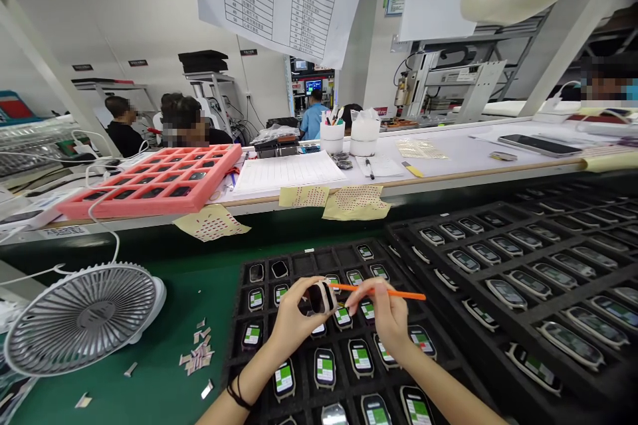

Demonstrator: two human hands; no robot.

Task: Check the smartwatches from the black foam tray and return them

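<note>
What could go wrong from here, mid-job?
The left hand holds a watch above the black tray; a slip could drop it onto the watches below.
The orange stick in the right hand ends close to that watch and might scratch it.
The fan stands near small loose scraps; if running, it could scatter them.

Tilted, pale-cased watch (pixel 325 297), slim orange stick (pixel 406 295) at its edge

Left hand (pixel 293 316) in curled grip; right hand (pixel 387 317) in fingertip pinch
</note>
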